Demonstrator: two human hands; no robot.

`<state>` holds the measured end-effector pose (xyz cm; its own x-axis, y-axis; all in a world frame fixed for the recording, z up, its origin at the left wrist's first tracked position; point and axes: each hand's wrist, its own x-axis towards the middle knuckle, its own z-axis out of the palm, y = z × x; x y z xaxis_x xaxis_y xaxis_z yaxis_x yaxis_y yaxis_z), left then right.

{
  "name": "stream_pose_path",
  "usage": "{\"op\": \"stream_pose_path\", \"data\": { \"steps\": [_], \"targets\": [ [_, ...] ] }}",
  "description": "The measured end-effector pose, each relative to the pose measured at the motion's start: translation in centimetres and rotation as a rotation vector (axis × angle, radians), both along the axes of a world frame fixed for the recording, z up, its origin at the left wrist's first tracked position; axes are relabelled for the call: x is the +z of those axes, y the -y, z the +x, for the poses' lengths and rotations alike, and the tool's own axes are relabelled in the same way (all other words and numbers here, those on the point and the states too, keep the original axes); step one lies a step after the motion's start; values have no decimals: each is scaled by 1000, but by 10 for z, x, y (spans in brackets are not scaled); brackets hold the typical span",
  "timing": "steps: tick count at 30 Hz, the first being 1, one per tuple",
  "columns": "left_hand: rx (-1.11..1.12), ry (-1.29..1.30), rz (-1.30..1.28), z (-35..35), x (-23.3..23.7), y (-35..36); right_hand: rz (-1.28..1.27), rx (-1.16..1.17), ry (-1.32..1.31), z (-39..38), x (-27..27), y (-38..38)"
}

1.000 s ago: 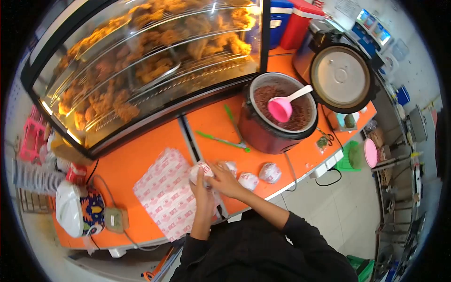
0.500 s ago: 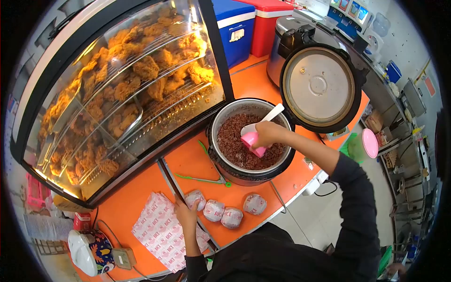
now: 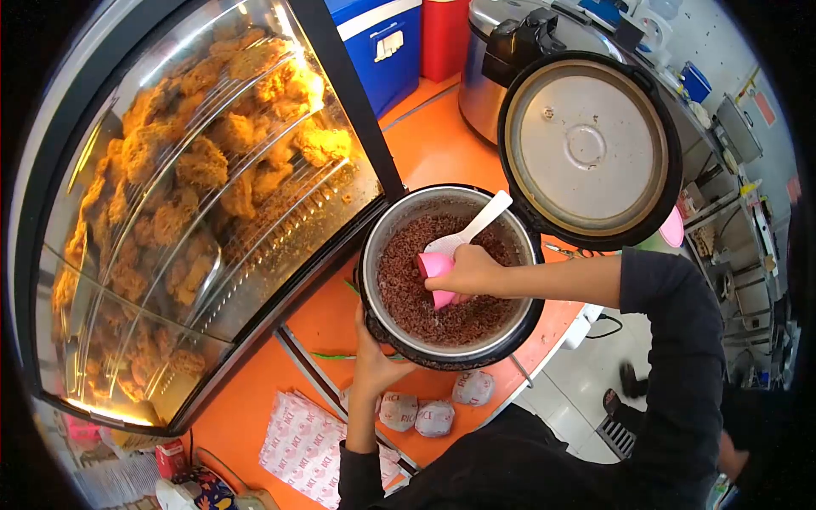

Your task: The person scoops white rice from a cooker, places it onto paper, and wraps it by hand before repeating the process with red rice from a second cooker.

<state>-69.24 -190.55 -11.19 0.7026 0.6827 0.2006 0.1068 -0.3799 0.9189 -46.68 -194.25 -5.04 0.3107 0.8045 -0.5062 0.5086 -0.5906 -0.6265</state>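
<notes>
Inside the open cooker pot (image 3: pixel 367 285) lies dark reddish-brown rice (image 3: pixel 408 255). My right hand (image 3: pixel 472 274) is over the rice with its fingers wrapped round a pink cup (image 3: pixel 435 265). A white paddle (image 3: pixel 484 214) rests in the pot just behind the cup, its handle pointing up and right. My left hand (image 3: pixel 374 361) is at the pot's lower left outer side; its fingertips are partly hidden against the pot. Several paper-wrapped balls (image 3: pixel 435 418) sit below the pot, beside a stack of printed wrapping sheets (image 3: pixel 306 446).
A glass display case (image 3: pixel 280 340) of fried chicken (image 3: pixel 202 163) fills the left. The cooker's raised lid (image 3: pixel 586 149) stands at the upper right, before a second cooker (image 3: pixel 478 85). Blue (image 3: pixel 387 64) and red (image 3: pixel 444 38) coolers stand behind. A person's feet (image 3: pixel 631 382) show at right.
My left hand has moved up from the wrapped balls to the pot's side. My right hand still holds the pink cup over the rice, now slightly left. The view has shifted closer.
</notes>
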Motion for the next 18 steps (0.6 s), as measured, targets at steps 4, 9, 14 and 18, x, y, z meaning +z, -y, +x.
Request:
{"op": "stream_pose_path", "data": {
  "steps": [4,9,14,18],
  "targets": [
    [11,-23,-97,-3,-5,1,-24,-151,-314,-6,-10,-14],
    [33,-28,-41,-3,-15,10,-200,-136,-403,-14,-16,-22],
    [28,-39,-29,-6,-17,18,-58,164,-67,-22,0,-17],
    [39,-12,-30,-10,-22,19,0,510,67,-27,29,-16]
  ]
}}
